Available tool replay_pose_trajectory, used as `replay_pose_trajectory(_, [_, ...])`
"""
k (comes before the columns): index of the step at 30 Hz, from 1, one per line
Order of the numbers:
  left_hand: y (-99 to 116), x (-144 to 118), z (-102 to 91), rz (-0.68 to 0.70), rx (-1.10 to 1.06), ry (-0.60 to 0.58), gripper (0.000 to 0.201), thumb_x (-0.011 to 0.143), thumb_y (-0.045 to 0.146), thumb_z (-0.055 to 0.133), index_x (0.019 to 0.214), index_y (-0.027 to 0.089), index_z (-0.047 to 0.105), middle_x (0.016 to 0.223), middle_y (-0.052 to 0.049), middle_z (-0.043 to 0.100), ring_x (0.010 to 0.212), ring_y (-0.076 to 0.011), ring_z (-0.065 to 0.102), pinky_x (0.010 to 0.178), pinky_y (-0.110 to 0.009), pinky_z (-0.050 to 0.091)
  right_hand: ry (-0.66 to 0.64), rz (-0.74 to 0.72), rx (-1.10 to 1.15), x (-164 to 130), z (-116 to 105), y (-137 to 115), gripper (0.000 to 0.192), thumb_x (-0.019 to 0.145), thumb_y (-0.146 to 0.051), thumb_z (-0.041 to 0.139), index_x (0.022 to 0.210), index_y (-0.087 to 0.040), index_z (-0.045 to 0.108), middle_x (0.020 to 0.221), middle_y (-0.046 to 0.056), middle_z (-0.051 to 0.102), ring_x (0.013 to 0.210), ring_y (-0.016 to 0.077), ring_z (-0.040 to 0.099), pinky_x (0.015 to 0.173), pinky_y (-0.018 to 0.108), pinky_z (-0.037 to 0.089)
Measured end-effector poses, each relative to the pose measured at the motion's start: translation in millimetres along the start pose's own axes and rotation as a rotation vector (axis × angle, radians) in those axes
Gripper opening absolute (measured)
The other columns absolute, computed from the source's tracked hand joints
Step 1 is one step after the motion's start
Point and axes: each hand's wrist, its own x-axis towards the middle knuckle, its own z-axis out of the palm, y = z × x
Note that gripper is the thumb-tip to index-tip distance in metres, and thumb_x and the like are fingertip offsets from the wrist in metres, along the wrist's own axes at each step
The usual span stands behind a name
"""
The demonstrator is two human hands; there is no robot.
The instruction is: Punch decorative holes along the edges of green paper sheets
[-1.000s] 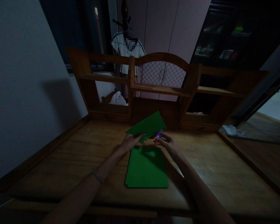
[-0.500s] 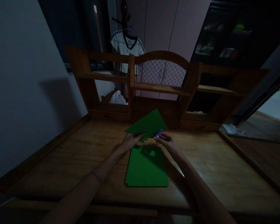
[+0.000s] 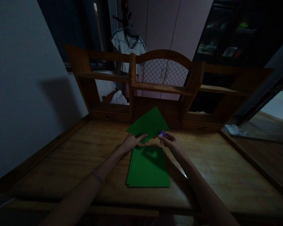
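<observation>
My left hand pinches the near edge of a green paper sheet, holding it tilted up above the wooden desk. My right hand is closed on a small purple object right at the sheet's lower right edge; what the object is cannot be told in the dim light. Below both hands a stack of green paper sheets lies flat on the desk.
A wooden shelf unit stands at the desk's back edge. A white bag sits in its left opening. A grey wall borders the desk on the left. Clothing hangs on a rack behind. Papers lie at the right.
The lifted green sheet has tilted slightly higher. My right hand with the purple object has shifted a little closer to the sheet's edge. The stack has not moved.
</observation>
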Motion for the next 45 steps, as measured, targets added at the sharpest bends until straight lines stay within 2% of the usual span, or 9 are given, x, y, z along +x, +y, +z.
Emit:
replay_pose_trajectory(7, [-5, 2, 2.3, 0.128, 0.134, -0.018, 0.029, 0.07, 0.041, 0.065, 0.091, 0.022, 0.07, 0.093, -0.005, 0.07, 0.104, -0.024, 0.058, 0.096, -0.033, 0.039, -0.012, -0.031, -0.021, -2, 0, -1, 0.03, 0.073, -0.044, 0.067, 0.086, -0.018, 0.063, 0.069, 0.002, 0.058, 0.065, 0.0155, 0.052, 0.054, 0.024, 0.037])
replay_pose_trajectory(12, [0, -6, 5.9, -0.059, 0.145, -0.12, 0.046, 0.069, 0.049, 0.064, 0.104, 0.02, 0.066, 0.106, -0.005, 0.067, 0.089, -0.0223, 0.064, 0.075, -0.028, 0.049, 0.015, -0.02, 0.003, 0, 0, 8, 0.028, 0.073, -0.043, 0.068, 0.086, -0.018, 0.063, 0.071, 0.001, 0.058, 0.063, 0.0135, 0.049, 0.054, 0.024, 0.035])
replay_pose_trajectory(15, [3, -9, 6.5, -0.091, 0.134, -0.168, 0.05, 0.072, 0.053, 0.06, 0.108, 0.018, 0.064, 0.111, -0.005, 0.064, 0.082, -0.0202, 0.066, 0.066, -0.025, 0.051, 0.027, 0.002, 0.067, 3, 0, 13, 0.028, 0.071, -0.043, 0.07, 0.083, -0.019, 0.063, 0.071, 0.001, 0.057, 0.06, 0.0119, 0.047, 0.054, 0.024, 0.035])
replay_pose_trajectory(20, [5, -10, 7.2, -0.046, 0.077, -0.171, 0.052, 0.074, 0.052, 0.058, 0.117, 0.023, 0.058, 0.119, -0.003, 0.06, 0.091, -0.0196, 0.063, 0.069, -0.025, 0.051, 0.0, 0.053, 0.143, 4, 0, 12, 0.028, 0.068, -0.042, 0.073, 0.081, -0.019, 0.062, 0.072, 0.0, 0.056, 0.057, 0.0108, 0.047, 0.052, 0.024, 0.035])
replay_pose_trajectory(25, [6, -10, 6.9, -0.075, 0.1, -0.208, 0.051, 0.075, 0.052, 0.056, 0.117, 0.022, 0.058, 0.119, -0.003, 0.06, 0.094, -0.0205, 0.063, 0.07, -0.025, 0.051, -0.007, 0.071, 0.195, 4, 0, 13, 0.029, 0.066, -0.039, 0.075, 0.082, -0.018, 0.063, 0.075, 0.001, 0.057, 0.061, 0.0115, 0.05, 0.056, 0.025, 0.037])
replay_pose_trajectory(29, [9, -11, 5.2, -0.095, 0.167, -0.235, 0.05, 0.076, 0.052, 0.054, 0.116, 0.021, 0.059, 0.117, -0.003, 0.062, 0.101, -0.0211, 0.06, 0.082, -0.025, 0.047, 0.005, 0.083, 0.206, 5, 0, 15, 0.029, 0.065, -0.037, 0.076, 0.083, -0.018, 0.064, 0.08, 0.002, 0.059, 0.064, 0.0123, 0.052, 0.057, 0.025, 0.039])
replay_pose_trajectory(35, [14, -13, 4.3, -0.057, 0.284, -0.246, 0.038, 0.077, 0.049, 0.054, 0.102, 0.024, 0.068, 0.102, -0.001, 0.068, 0.11, -0.021, 0.055, 0.098, -0.027, 0.036, -0.008, 0.051, 0.139, 4, -1, 18, 0.025, 0.069, -0.035, 0.074, 0.082, -0.017, 0.063, 0.074, 0.001, 0.057, 0.059, 0.0107, 0.049, 0.055, 0.024, 0.038])
replay_pose_trajectory(40, [14, -13, 2.5, -0.011, 0.291, -0.256, 0.032, 0.075, 0.044, 0.056, 0.099, 0.027, 0.069, 0.118, 0.001, 0.061, 0.118, -0.0194, 0.048, 0.103, -0.026, 0.031, -0.007, 0.034, 0.115, 4, 0, 16, 0.025, 0.07, -0.036, 0.073, 0.082, -0.017, 0.062, 0.07, 0.0, 0.056, 0.057, 0.0104, 0.048, 0.052, 0.023, 0.035])
replay_pose_trajectory(45, [9, -11, 3.9, -0.02, 0.312, -0.243, 0.034, 0.076, 0.043, 0.055, 0.103, 0.025, 0.067, 0.116, -0.001, 0.062, 0.119, -0.02, 0.047, 0.103, -0.029, 0.031, 0.004, 0.036, 0.121, 3, 1, 14, 0.027, 0.068, -0.038, 0.074, 0.082, -0.017, 0.062, 0.069, 0.0, 0.055, 0.056, 0.0105, 0.046, 0.052, 0.023, 0.035])
